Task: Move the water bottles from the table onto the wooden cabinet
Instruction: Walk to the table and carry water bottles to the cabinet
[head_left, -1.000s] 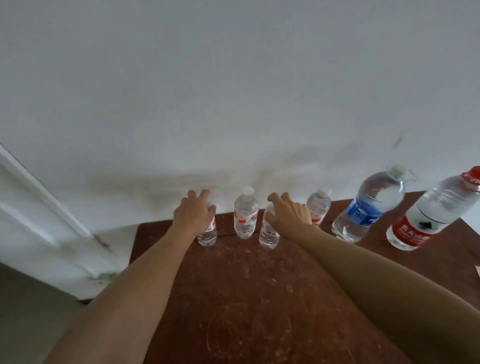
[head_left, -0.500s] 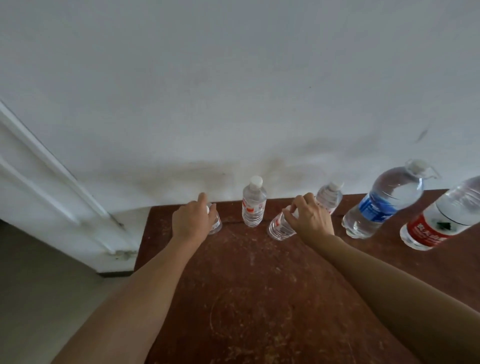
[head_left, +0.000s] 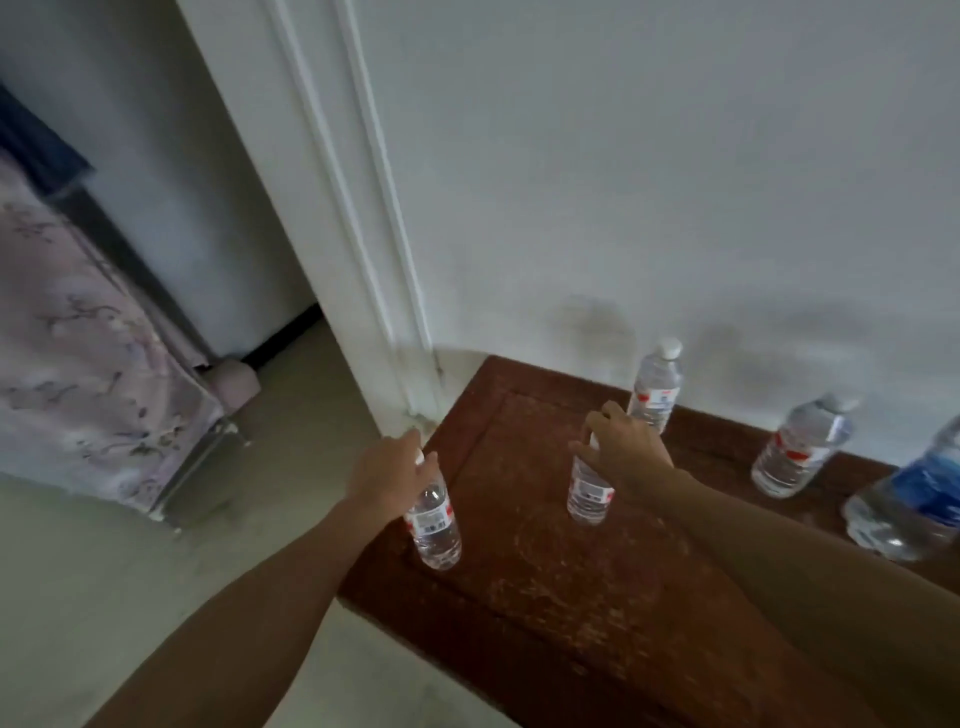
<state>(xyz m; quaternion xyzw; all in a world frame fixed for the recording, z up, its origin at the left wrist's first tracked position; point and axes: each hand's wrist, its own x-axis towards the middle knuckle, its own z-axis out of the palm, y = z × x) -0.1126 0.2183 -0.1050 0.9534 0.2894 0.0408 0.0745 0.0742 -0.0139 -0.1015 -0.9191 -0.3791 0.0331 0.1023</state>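
Clear red-label bottle upright at surface's left edge, gripped at cap. Second bottle likewise, mid-surface. Third bottle, fourth bottle by back edge; blue-label bottle rightmost.

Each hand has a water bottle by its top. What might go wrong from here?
The left hand grips the left bottle only near the cap, right at the table edge; it might slip and fall to the floor. The right hand, holding the second bottle, is close to the upright bottle behind it and may knock it over.
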